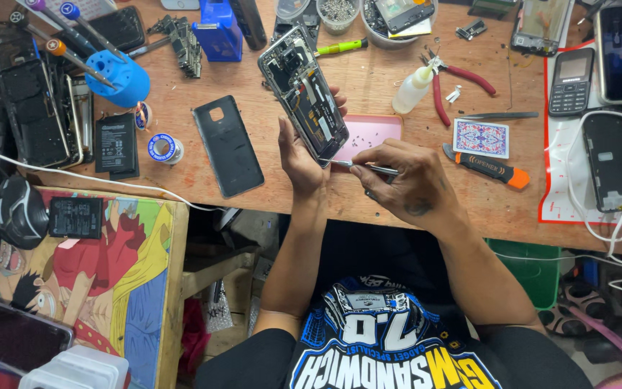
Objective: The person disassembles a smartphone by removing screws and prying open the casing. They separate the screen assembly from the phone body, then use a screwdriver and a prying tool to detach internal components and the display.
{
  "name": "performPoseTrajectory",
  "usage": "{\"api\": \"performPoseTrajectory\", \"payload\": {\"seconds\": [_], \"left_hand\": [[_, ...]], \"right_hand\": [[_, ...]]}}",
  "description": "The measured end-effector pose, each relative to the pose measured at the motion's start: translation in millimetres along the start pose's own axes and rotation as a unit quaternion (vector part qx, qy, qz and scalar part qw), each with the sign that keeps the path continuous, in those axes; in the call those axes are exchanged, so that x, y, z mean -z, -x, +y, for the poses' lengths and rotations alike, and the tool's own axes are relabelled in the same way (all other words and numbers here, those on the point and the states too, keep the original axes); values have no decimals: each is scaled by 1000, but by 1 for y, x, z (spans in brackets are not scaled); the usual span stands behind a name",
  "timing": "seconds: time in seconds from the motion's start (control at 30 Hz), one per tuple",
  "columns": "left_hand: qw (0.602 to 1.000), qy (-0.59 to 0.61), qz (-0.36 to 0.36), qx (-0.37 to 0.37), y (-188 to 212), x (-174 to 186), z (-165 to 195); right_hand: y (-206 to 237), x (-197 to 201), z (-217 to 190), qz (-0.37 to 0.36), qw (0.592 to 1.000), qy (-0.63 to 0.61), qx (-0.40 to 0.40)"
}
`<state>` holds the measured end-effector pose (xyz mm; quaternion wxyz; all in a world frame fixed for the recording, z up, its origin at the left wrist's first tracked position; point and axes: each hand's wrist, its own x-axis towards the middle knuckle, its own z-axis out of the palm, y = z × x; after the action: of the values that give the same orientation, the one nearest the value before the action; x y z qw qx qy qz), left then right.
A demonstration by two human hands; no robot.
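Observation:
My left hand (302, 160) grips an opened smartphone (302, 94) from below, holding it tilted with its inner boards and parts facing up. My right hand (410, 180) pinches metal tweezers (358, 166), whose tips touch the phone's lower edge. Both hands hover over the near middle of the wooden workbench (368, 191). A pink tray (372, 132) lies just behind the hands. The phone's black back cover (228, 145) lies flat to the left.
A blue screwdriver stand (118, 79), solder reel (162, 148), loose battery (116, 142) and dismantled phones (34, 112) sit left. Red pliers (440, 90), glue bottle (412, 88), playing card (481, 137), orange opening tool (489, 166), keypad phone (570, 81) and white cables (617, 223) sit right.

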<state>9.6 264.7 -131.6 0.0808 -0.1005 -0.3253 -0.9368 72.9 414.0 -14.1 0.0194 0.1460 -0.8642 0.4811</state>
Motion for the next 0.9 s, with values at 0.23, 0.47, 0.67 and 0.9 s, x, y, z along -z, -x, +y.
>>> {"api": "performPoseTrajectory", "payload": {"seconds": [0.23,0.47,0.67,0.9], "left_hand": [[993,-111,-9,-29,2,-6,2],[984,-174,-6,-46,0,-10,5],[989,-143,10,-26,0,-10,3],[989,-144,19,-25,1,-9,1]], "right_hand": [[-2,3,-1,-30,993,37,-106],[-2,6,13,6,992,63,113],[-4,7,22,-58,996,59,-18],[-4,12,28,-33,992,53,105]]}}
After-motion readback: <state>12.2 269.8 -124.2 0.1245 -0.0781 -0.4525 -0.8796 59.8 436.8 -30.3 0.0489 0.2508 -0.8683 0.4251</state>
